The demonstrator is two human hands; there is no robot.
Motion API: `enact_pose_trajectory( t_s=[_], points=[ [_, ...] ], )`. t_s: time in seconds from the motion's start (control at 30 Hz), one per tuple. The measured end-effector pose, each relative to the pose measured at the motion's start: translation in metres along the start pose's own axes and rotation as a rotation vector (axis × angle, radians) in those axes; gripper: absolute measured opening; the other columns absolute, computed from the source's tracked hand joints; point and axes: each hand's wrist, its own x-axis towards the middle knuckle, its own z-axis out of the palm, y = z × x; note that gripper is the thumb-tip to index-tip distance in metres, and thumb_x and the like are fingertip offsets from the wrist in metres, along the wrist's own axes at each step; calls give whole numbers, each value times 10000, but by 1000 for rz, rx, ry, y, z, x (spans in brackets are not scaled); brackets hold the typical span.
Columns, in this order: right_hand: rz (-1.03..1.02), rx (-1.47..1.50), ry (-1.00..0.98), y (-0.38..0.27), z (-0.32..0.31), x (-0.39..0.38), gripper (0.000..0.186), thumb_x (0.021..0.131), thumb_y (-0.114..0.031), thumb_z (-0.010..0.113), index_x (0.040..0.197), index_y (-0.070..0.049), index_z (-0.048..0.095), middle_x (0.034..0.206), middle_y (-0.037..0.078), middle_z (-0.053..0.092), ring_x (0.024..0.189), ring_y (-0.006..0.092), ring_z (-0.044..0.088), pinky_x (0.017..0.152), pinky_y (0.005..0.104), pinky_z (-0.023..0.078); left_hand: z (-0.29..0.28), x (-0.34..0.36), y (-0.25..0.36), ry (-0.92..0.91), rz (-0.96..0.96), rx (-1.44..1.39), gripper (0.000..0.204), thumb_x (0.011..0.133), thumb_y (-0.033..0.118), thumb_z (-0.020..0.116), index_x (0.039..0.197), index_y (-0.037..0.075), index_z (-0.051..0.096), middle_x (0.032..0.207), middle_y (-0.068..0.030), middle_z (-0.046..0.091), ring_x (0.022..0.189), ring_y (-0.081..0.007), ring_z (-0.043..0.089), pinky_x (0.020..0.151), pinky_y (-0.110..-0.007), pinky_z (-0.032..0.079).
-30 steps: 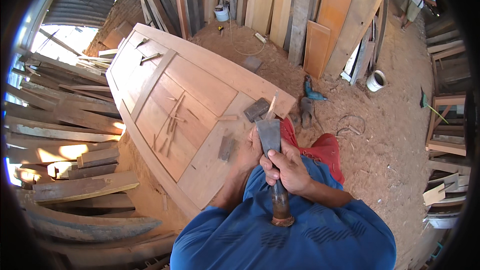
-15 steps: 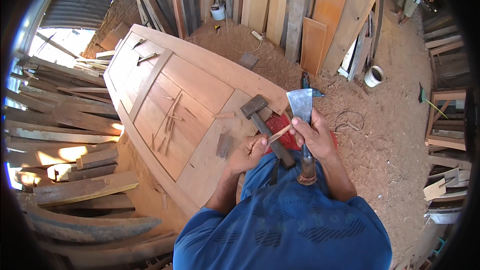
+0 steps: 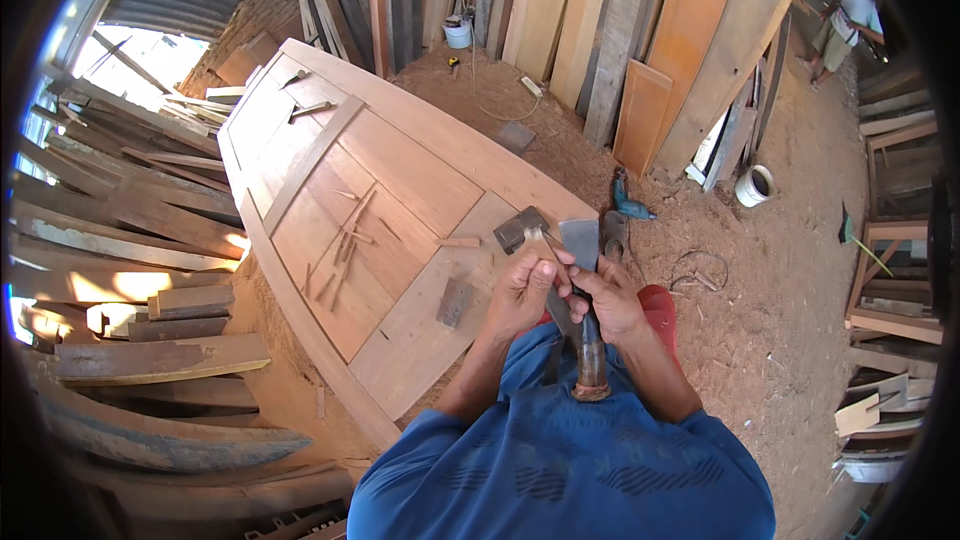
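Note:
My left hand is closed in a pinch on a thin wood strip, which points up from its fingers. My right hand grips a wide-bladed chisel close below the blade, with its round handle resting toward my lap. The fingers of both hands meet at the strip and chisel. Behind my left hand lies a hammer with a dark blocky head, its handle reaching back to my lap and partly hidden. In front stands a large panelled wooden door, lying flat.
Thin slivers and a small dark block lie on the door; two tools rest at its far end. A blue-green power drill and a white bucket are on the ground. Stacked planks flank the left. A person stands far right.
The strip has swung from lying across between my hands to pointing upward. My hands have come together, and the chisel has shifted slightly left and lower.

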Motion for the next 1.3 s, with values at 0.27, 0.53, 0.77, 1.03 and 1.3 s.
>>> enact_pose_trajectory(
  t_s=[0.27,0.53,0.77,1.03,1.3],
  points=[
    [-191,-68,73,-14,31,-7,132,1016,-136,443,1134,-79,459,887,80,586,585,98,531,517,275,499,-32,0,-24,107,-270,-636,416,1078,385,346,944,66,577,689,-14,544,616,-72,492,544,-242,396],
    [-59,-180,-149,11,71,-37,292,1031,-135,402,1319,-84,395,805,44,521,519,65,454,502,254,481,-16,-17,-16,288,-394,-293,385,1068,378,396,1131,77,628,876,-18,677,742,-73,614,640,-234,507],
    [-267,-111,7,-21,55,-62,130,1040,-189,428,1122,-89,422,776,35,491,503,57,426,465,240,443,-5,-71,1,62,-526,-330,464,1043,462,420,786,87,513,600,38,416,502,-59,358,479,-233,260],
    [-23,-7,-93,1,67,-35,122,1035,-161,417,1141,-100,420,822,37,508,545,60,451,505,251,466,-6,-13,-10,392,-513,-510,444,1056,439,396,944,66,612,700,-6,555,579,-91,492,524,-246,393],
    [13,-86,-110,5,71,-52,189,1033,-145,420,1213,-88,414,811,45,513,524,61,448,501,256,466,0,-27,12,348,-592,-611,426,1070,390,371,1116,47,619,867,-56,685,713,-118,639,647,-288,553]
  ],
)
